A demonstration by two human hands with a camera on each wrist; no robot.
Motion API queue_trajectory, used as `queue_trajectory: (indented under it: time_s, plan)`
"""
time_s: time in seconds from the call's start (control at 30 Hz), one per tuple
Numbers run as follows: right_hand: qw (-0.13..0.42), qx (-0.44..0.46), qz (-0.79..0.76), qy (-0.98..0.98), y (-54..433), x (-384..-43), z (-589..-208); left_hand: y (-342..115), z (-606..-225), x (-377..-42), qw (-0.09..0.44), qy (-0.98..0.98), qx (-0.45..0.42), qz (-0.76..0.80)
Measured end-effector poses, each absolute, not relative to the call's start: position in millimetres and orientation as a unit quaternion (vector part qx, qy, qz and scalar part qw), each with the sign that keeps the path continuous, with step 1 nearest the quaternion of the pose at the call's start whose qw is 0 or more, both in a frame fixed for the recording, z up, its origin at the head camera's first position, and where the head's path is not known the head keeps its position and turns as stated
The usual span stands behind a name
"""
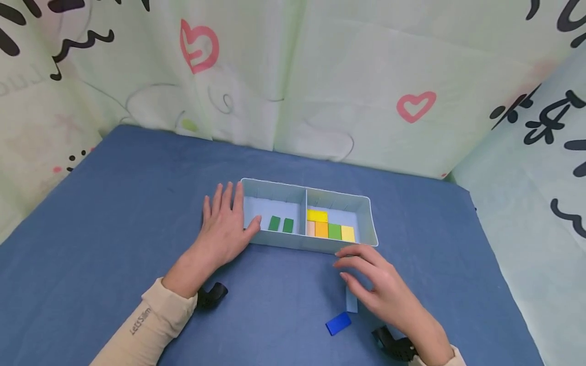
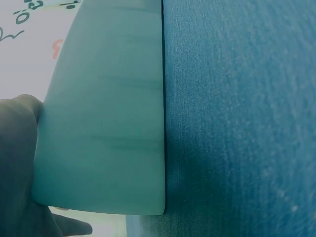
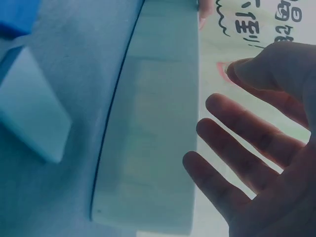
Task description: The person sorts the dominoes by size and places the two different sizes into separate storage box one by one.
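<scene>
A light grey-blue box [image 1: 293, 243] with two compartments lies on the blue cloth. My left hand [image 1: 223, 229] rests at its left end, fingers straight, thumb over the front rim. Two dark green blocks [image 1: 288, 225] lie in the left compartment. The right one holds a yellow block [image 1: 318, 216] above a row of pink, orange [image 1: 322, 230], green [image 1: 334, 232] and pale yellow blocks [image 1: 348, 234]. By the front right corner hovers my right hand [image 1: 380, 284], fingers loosely bent, holding nothing. Below it stands a light blue block [image 3: 37, 106], partly hidden in the head view, near a dark blue block [image 1: 338, 324].
A blue cloth [image 1: 160, 203] covers the table. Pale curtains [image 1: 320, 76] with hearts and black lettering hang behind it and at both sides. Black wrist mounts [image 1: 212, 296] sit below both hands.
</scene>
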State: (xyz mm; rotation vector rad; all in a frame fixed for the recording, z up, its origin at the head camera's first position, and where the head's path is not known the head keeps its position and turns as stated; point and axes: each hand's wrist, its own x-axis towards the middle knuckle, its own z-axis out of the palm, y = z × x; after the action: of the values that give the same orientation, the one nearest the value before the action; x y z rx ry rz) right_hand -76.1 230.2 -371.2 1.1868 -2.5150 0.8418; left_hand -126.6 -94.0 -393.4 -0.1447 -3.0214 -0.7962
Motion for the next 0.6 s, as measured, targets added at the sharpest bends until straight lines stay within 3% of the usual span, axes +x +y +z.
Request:
queue_trajectory:
  time_s: [0.4, 0.6]
  plan:
    - [0.091, 0.381, 0.264, -0.881, 241.8, -75.8, -373.1, -93.2, -392.5, -129.4, 0.009, -0.967, -0.047, -0.251]
    - [0.103, 0.397, 0.248, -0.878, 244.4, -78.3, -373.7, -94.7, -391.2, -128.7, 0.001, -0.967, -0.045, -0.250]
